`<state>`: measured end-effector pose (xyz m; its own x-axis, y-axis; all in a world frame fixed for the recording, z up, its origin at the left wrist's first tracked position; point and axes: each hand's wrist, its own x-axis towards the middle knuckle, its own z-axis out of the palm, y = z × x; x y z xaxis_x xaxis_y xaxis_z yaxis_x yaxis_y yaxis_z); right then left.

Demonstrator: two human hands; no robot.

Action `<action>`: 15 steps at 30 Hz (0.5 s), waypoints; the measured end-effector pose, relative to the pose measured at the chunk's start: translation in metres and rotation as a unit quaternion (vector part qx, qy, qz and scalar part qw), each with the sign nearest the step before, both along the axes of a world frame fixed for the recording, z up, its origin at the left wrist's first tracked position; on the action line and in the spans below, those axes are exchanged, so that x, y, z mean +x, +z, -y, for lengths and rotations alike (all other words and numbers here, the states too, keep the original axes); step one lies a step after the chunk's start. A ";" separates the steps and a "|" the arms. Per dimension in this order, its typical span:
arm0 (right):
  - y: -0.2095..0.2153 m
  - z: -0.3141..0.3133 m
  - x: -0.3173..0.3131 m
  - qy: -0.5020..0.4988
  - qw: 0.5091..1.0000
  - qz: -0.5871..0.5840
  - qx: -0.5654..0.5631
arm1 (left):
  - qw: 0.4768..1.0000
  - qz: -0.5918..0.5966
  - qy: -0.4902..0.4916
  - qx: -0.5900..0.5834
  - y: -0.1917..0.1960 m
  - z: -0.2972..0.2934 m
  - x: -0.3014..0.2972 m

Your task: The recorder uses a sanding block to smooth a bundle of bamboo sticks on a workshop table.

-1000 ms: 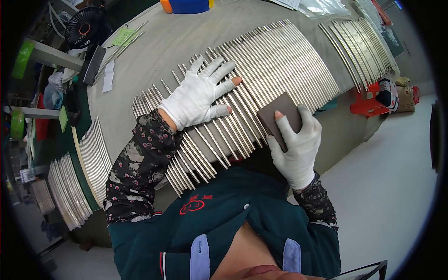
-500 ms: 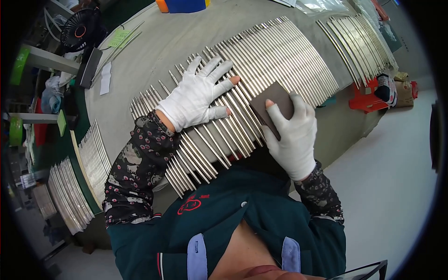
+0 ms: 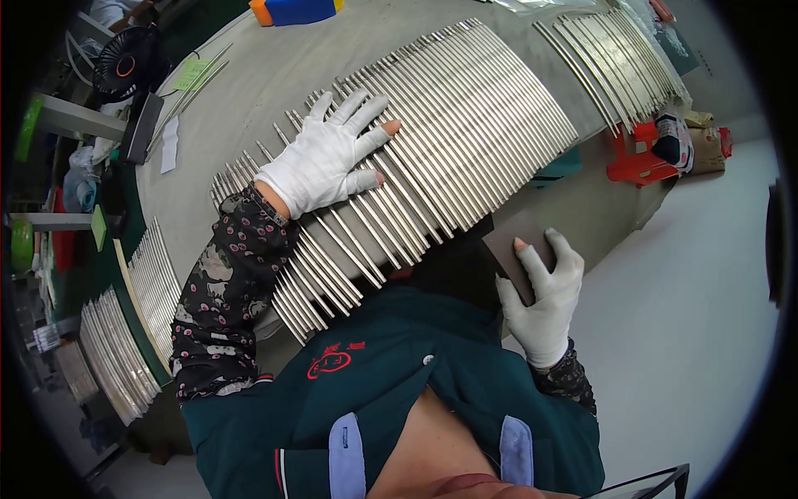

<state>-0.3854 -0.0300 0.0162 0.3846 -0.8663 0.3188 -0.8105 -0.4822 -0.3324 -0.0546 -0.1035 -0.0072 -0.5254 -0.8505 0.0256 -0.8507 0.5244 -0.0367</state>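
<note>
A wide row of thin, shiny metal rods [image 3: 465, 108] lies side by side on the grey tabletop. At the left of the row the rods are spaced more loosely, with their ends uneven. My left hand [image 3: 320, 162], in a white glove with some bare fingertips, lies flat across these rods with its fingers spread. In my right hand [image 3: 546, 303], gloved the same way, is a dark brown rectangular block [image 3: 513, 247], gripped along its side. Block and hand are beyond the near ends of the rods, close to my body and apart from the row.
More rods [image 3: 619, 66] lie at the far right, beside a red plastic stool [image 3: 636, 158] with things on it. Further bundles of rods [image 3: 120, 353] are at the left. A black fan [image 3: 129, 64] and a blue-and-orange object [image 3: 299, 10] stand toward the back.
My right hand has drawn the block off the rods, toward my body and slightly right. My left hand stays spread on the rods. The whole view has shifted a little.
</note>
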 end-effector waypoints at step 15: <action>-0.013 -0.007 0.007 0.000 0.999 0.034 0.017 | 0.997 -0.036 0.023 -0.061 -0.001 0.000 0.010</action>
<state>-0.3781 -0.0233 0.0033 0.3628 -0.8769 0.3152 -0.7855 -0.4698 -0.4028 -0.0444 -0.1039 -0.0084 -0.4795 -0.8615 0.1669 -0.8762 0.4805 -0.0370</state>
